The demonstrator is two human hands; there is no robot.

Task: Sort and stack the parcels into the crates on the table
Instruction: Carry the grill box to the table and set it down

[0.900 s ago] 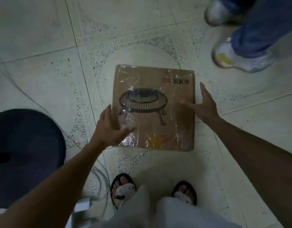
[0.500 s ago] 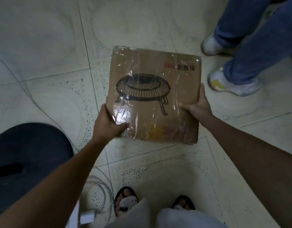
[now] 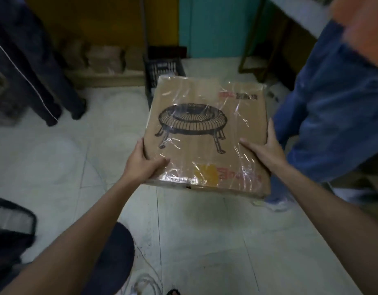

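My left hand [image 3: 144,165] grips the near left edge of the parcel [image 3: 207,135], thumb on top and fingers curled underneath. My right hand [image 3: 265,151] clamps the right edge, thumb across the top face and fingers along the side. The parcel is a flat cardboard box wrapped in clear film, printed with a round, legged, wire-caged appliance; I hold it in the air above the floor [image 3: 194,231], tilted slightly away from me. Just beyond its far edge a dark slatted crate [image 3: 162,69] stands on the floor. To the right, close to the parcel, a person's jeans [image 3: 328,116]; far left, another person's dark trousers [image 3: 35,67]. Brown boxes [image 3: 105,58] line the wall behind. A dark round seat [image 3: 113,258] shows under my left forearm.
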